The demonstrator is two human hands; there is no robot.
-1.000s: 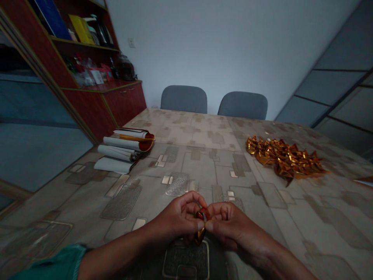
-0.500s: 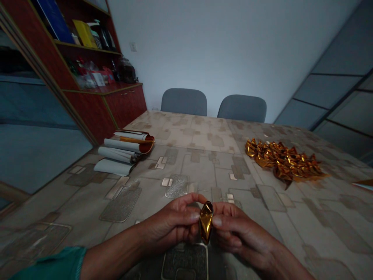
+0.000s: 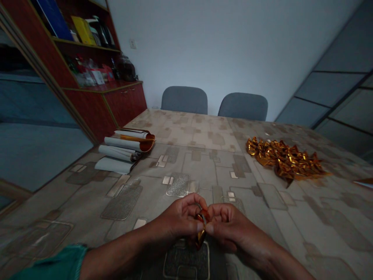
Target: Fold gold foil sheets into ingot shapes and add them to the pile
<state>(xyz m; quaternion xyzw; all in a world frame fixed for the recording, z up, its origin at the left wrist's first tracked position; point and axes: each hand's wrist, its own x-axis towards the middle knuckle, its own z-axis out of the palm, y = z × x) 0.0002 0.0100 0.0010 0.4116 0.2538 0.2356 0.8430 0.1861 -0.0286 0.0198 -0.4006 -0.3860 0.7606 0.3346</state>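
Observation:
My left hand (image 3: pixel 179 219) and my right hand (image 3: pixel 230 227) meet above the patterned table cover (image 3: pixel 215 167), their fingers curled around a folded piece of gold foil (image 3: pixel 200 235). Its dark red and gold surface shows only between my fingertips and below them, with most of it hidden. Farther off on the right of the table lies a heap of similar folded gold foil pieces (image 3: pixel 284 160), well away from both hands.
Rolled white sheets with red-orange ends (image 3: pixel 129 146) lie at the table's left side. A red-brown cabinet with cluttered shelves (image 3: pixel 125 103) stands beyond, and two grey chairs (image 3: pixel 184 100) stand past the far edge. A sliver of paper (image 3: pixel 364 182) sits at the right edge.
The foil piece, shown upright between my fingertips half a second ago, is now mostly covered by my curled fingers. My hands have closed in around it and sit slightly lower.

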